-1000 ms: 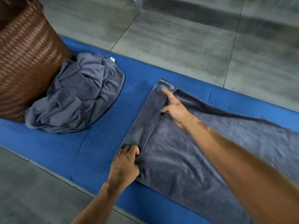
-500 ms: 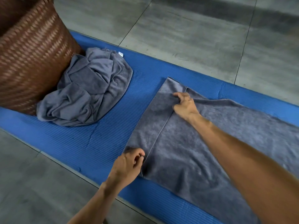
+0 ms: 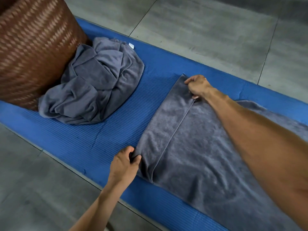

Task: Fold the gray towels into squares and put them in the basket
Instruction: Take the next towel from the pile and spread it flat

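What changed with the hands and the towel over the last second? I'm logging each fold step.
The folded flap of the spread towel grew wider and now lies flat. The left hand left the flap's hemmed edge and now pinches the near corner at the fold. The right hand, whose fingers lay straight a second ago, now grips the far corner. The crumpled towel pile, basket and blue mat stayed put.

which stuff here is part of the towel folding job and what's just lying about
Part of the job:
spread gray towel
crumpled gray towels
woven basket
left hand
right hand

Just there:
blue mat
tiled floor
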